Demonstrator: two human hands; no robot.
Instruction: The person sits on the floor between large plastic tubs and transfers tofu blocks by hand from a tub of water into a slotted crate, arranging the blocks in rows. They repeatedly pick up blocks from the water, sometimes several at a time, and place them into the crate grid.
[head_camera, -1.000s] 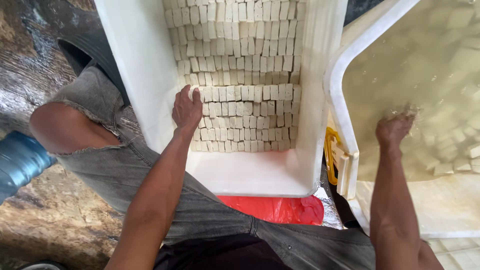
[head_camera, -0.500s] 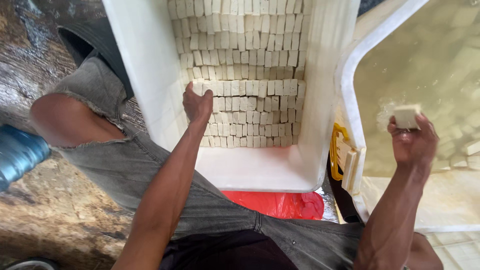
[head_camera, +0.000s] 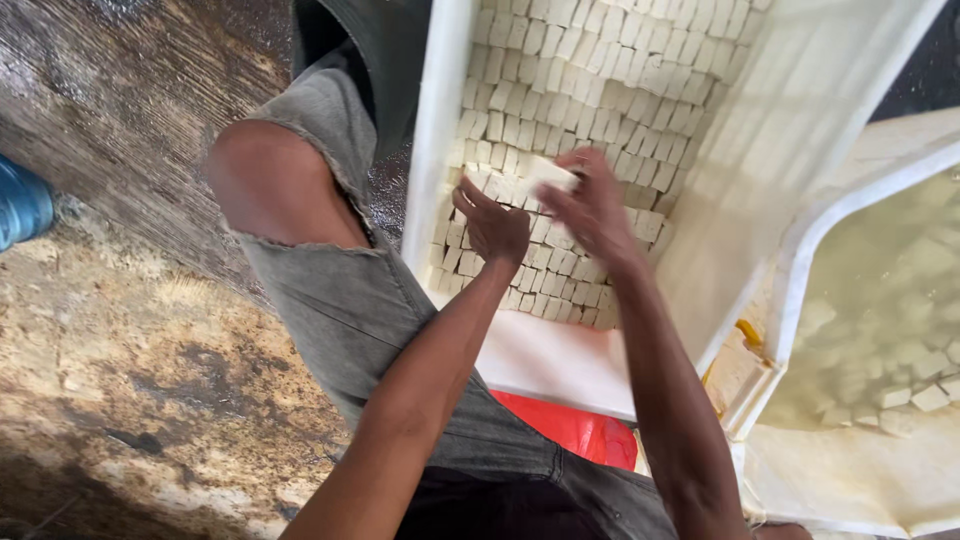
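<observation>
Pale block (head_camera: 551, 172) in frame centre, above the packed rows in white crate (head_camera: 440, 150) | I see right hand (head_camera: 592, 208) fingers closed around it, forearm reaching up from lower right | left hand (head_camera: 492, 222) fingers half open, tips on stacked blocks (head_camera: 590, 90) | block's long axis runs left-right, slightly tilted.

A pale block (head_camera: 550, 172) is gripped in the fingers of the right hand (head_camera: 590, 205) above the rows of packed blocks (head_camera: 590, 90) in a white tub (head_camera: 440, 130). The left hand (head_camera: 492, 225) is laid on the blocks just beside it. A second white tub (head_camera: 800, 270) of cloudy water with loose blocks is seen at the right. A red object (head_camera: 570, 425) is partly hidden under the near rim.
</observation>
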